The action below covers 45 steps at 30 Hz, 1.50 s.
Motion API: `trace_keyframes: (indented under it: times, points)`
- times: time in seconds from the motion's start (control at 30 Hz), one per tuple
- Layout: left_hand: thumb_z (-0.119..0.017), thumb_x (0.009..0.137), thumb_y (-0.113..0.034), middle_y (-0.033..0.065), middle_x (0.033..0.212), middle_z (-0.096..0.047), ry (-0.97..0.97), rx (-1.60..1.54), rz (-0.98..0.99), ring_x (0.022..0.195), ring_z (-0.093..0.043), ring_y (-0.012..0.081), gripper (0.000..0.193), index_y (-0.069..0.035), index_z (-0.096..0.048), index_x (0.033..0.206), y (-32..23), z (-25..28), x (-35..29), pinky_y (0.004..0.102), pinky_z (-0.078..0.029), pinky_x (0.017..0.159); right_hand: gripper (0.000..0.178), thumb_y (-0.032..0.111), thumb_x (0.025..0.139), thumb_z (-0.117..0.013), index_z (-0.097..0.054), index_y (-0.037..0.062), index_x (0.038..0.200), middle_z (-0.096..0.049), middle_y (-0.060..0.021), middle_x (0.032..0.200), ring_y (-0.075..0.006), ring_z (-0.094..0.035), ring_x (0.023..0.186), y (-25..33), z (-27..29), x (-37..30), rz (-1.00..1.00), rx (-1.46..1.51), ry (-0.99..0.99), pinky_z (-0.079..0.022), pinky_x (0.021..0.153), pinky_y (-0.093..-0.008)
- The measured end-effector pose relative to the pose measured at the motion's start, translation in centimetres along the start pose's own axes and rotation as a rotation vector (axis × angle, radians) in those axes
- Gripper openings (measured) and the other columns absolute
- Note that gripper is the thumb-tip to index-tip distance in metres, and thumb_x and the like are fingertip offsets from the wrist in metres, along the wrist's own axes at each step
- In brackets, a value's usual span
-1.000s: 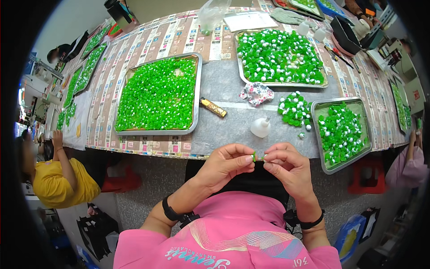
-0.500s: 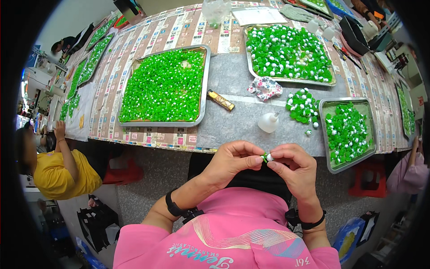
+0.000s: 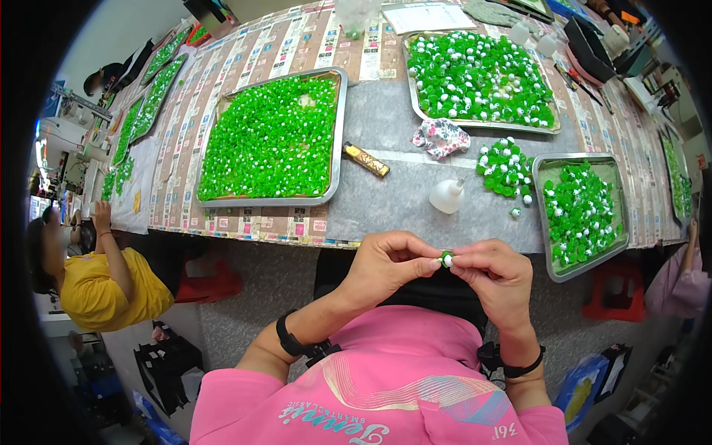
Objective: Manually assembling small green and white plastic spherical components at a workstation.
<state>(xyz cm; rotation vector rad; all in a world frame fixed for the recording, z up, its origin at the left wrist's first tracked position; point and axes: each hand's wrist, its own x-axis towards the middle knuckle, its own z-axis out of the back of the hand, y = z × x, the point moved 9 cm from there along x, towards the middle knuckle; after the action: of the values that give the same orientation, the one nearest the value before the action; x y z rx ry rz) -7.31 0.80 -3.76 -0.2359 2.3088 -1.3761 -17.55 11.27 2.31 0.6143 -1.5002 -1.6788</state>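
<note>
Over the table's front edge, a small green-and-white piece [image 3: 446, 259] with a round white part is pinched between both hands. My left hand [image 3: 382, 267] grips its left side with thumb and forefinger. My right hand [image 3: 495, 282] has its thumb and forefinger closed on the right side. Just beyond the fingers stands a squat translucent bottle [image 3: 447, 198] with a thin nozzle. To its right lies a heap of similar green-and-white pieces [image 3: 506, 167], and one loose piece [image 3: 515, 213] sits nearer me.
A metal tray [image 3: 339, 141] of green pieces is at left. Green-and-white pieces fill a far tray [image 3: 486, 127] and a smaller right tray [image 3: 552, 263]. A floral cloth [image 3: 442, 139] and a gold-and-black tube [image 3: 366, 159] lie between. A person in yellow [image 3: 115, 289] sits at left.
The small piece has turned between my fingertips: its green part now shows above the white. My hands stay almost in place, and the whole view has shifted slightly.
</note>
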Motion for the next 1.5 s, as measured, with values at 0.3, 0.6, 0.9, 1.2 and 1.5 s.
trace_keyframes:
  times: [0.3, 0.6, 0.9, 1.2, 1.5]
  points:
    - [-0.067, 0.078, 0.007, 0.0108, 0.087, -0.064, -0.026, 0.046, -0.117, 0.079, -0.064, 0.0155, 0.009, 0.003, -0.066, 0.086, -0.5, -0.2, -0.1, 0.0252, -0.054, 0.073, 0.019, -0.012, 0.071, -0.068, -0.070, 0.0002, 0.084, -0.064, -0.0096, 0.088, -0.0153, -0.064, 0.080, -2.6, -0.4, -0.3, -0.169, 0.243, 0.019, -0.054, 0.072, -0.0233]
    - [-0.066, 0.078, 0.009, 0.0103, 0.086, -0.062, -0.015, 0.053, -0.115, 0.079, -0.064, 0.0164, 0.009, 0.004, -0.065, 0.085, 0.2, -0.2, -0.1, 0.0262, -0.054, 0.073, 0.019, -0.013, 0.070, -0.068, -0.070, -0.0004, 0.084, -0.065, -0.0106, 0.088, -0.0158, -0.064, 0.081, -2.7, -0.3, -0.6, -0.147, 0.192, 0.039, -0.054, 0.072, -0.0242]
    - [-0.066, 0.083, -0.001, 0.0061, 0.087, -0.064, 0.087, -0.065, -0.033, 0.079, -0.061, 0.0085, 0.008, 0.001, -0.064, 0.090, -0.7, -1.1, -0.2, 0.0209, -0.051, 0.071, 0.020, -0.014, 0.074, -0.065, -0.067, -0.0023, 0.090, -0.063, -0.0129, 0.098, -0.0166, -0.064, 0.087, -1.8, -0.1, -0.2, -0.080, 0.280, 0.100, -0.054, 0.076, -0.0243]
    - [-0.068, 0.084, -0.010, 0.0027, 0.079, -0.063, 0.180, -0.090, 0.222, 0.073, -0.061, 0.0088, 0.013, -0.001, -0.062, 0.091, 0.2, -1.7, -0.1, 0.0227, -0.053, 0.065, 0.020, -0.010, 0.078, -0.064, -0.062, -0.0055, 0.097, -0.064, -0.0147, 0.099, -0.0187, -0.064, 0.093, -2.4, -0.5, -0.2, -0.095, 0.411, 0.181, -0.054, 0.081, -0.0285]
    - [-0.062, 0.086, -0.005, 0.0027, 0.083, -0.062, 0.257, -0.062, 0.081, 0.074, -0.060, 0.0082, 0.023, -0.002, -0.060, 0.109, -0.3, -2.6, 0.2, 0.0237, -0.053, 0.068, 0.019, -0.004, 0.078, -0.069, -0.059, -0.0019, 0.094, -0.066, -0.0100, 0.092, -0.0147, -0.065, 0.085, -4.5, -0.7, -0.4, -0.345, 0.429, 0.136, -0.053, 0.076, -0.0257]
